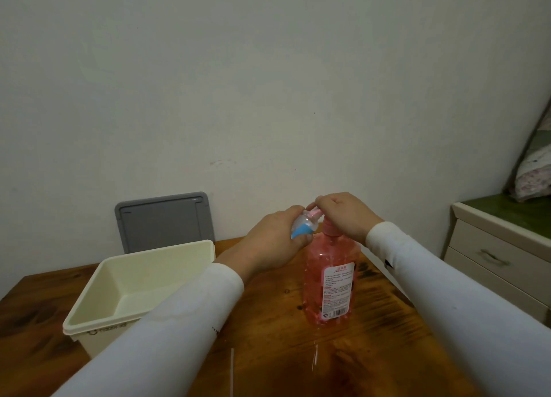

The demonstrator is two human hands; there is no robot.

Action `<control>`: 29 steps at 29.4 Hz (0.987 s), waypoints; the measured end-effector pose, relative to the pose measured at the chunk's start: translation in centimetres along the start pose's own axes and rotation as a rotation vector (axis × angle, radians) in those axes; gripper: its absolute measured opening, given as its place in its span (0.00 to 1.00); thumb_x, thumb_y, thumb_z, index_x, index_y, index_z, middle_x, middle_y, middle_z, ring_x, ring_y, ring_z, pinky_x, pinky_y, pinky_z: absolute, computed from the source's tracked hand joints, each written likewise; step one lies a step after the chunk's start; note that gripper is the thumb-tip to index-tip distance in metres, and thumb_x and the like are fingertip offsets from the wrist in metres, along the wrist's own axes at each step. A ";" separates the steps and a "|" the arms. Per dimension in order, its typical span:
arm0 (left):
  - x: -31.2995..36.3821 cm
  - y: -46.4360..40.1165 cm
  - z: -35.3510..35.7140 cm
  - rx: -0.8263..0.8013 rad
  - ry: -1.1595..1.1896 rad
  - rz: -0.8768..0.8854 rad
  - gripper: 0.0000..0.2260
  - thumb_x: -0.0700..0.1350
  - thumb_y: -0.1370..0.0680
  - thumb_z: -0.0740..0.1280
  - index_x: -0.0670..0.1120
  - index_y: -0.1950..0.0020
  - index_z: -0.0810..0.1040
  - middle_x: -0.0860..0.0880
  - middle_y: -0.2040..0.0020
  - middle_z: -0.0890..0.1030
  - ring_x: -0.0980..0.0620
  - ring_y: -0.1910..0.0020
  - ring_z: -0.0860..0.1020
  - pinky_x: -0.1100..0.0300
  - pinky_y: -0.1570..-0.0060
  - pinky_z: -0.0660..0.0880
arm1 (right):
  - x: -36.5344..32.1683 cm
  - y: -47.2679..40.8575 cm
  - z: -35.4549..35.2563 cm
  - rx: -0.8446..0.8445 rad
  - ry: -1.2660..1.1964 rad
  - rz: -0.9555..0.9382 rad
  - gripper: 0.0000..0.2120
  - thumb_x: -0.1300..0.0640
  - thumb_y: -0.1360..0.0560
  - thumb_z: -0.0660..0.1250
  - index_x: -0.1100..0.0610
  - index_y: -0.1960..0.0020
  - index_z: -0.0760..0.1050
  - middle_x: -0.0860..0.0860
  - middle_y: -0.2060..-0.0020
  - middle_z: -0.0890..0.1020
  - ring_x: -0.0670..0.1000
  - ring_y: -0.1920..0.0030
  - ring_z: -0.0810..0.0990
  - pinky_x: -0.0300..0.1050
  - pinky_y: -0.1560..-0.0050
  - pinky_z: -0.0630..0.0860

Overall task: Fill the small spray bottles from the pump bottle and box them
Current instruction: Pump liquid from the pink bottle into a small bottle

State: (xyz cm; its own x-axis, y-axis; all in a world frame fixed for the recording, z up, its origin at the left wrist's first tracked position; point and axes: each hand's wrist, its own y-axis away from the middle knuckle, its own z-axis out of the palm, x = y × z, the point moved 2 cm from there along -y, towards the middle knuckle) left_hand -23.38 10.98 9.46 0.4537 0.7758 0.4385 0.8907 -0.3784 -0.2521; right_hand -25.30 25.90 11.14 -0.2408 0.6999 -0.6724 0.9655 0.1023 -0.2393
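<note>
A: Now, item one?

B: Pump bottle (329, 280), pink, clear-walled, upright on the wooden table (372, 337), label facing the camera. Right hand (346, 215) lies over its pump head, fingers curled down and closed on it; the head itself is mostly hidden under that hand.

A: Item two?

B: Small spray bottle (302, 226), clear with a blue part, tilted, mouth up against the pump spout. Left hand (274, 244) is clamped around it. How full it is cannot be told; the fingers cover much of it.

A: The box?

B: Cream, open-topped box (98, 307), left of the pump bottle and apart from it, near the table's left front. The inside that shows is bare; the left sleeve (167, 331) crosses in front of its right corner and hides that part.

A: Lid?

B: Grey lid (164, 220), stood on edge against the wall (268, 83) just behind the box.

A: Anything else on the table?

B: A thin pale tube (232, 370) near the front edge between the two sleeves, and a faint clear streak (314, 358) beside it, too blurred to identify.

A: Surroundings?

B: Cream drawer unit (495, 256) to the right, well apart from the table, green top, with floral cloth (533, 176) resting on it at the frame's edge. Right sleeve (465, 304) runs between table and drawers.
</note>
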 end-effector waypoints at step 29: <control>0.6 0.1 -1.1 0.020 0.002 0.026 0.24 0.52 0.21 0.64 0.50 0.27 0.63 0.48 0.35 0.75 0.51 0.44 0.74 0.62 0.50 0.68 | -0.8 -0.2 -0.6 0.046 -0.075 0.019 0.18 0.56 0.20 0.53 0.59 0.46 0.81 0.56 0.49 0.82 0.55 0.51 0.79 0.48 0.49 0.74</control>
State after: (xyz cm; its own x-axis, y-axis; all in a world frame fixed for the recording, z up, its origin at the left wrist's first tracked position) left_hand -22.98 10.83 10.65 0.4763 0.7652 0.4331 0.8780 -0.3879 -0.2804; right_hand -25.19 25.75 12.19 -0.2304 0.6462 -0.7276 0.9650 0.0553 -0.2565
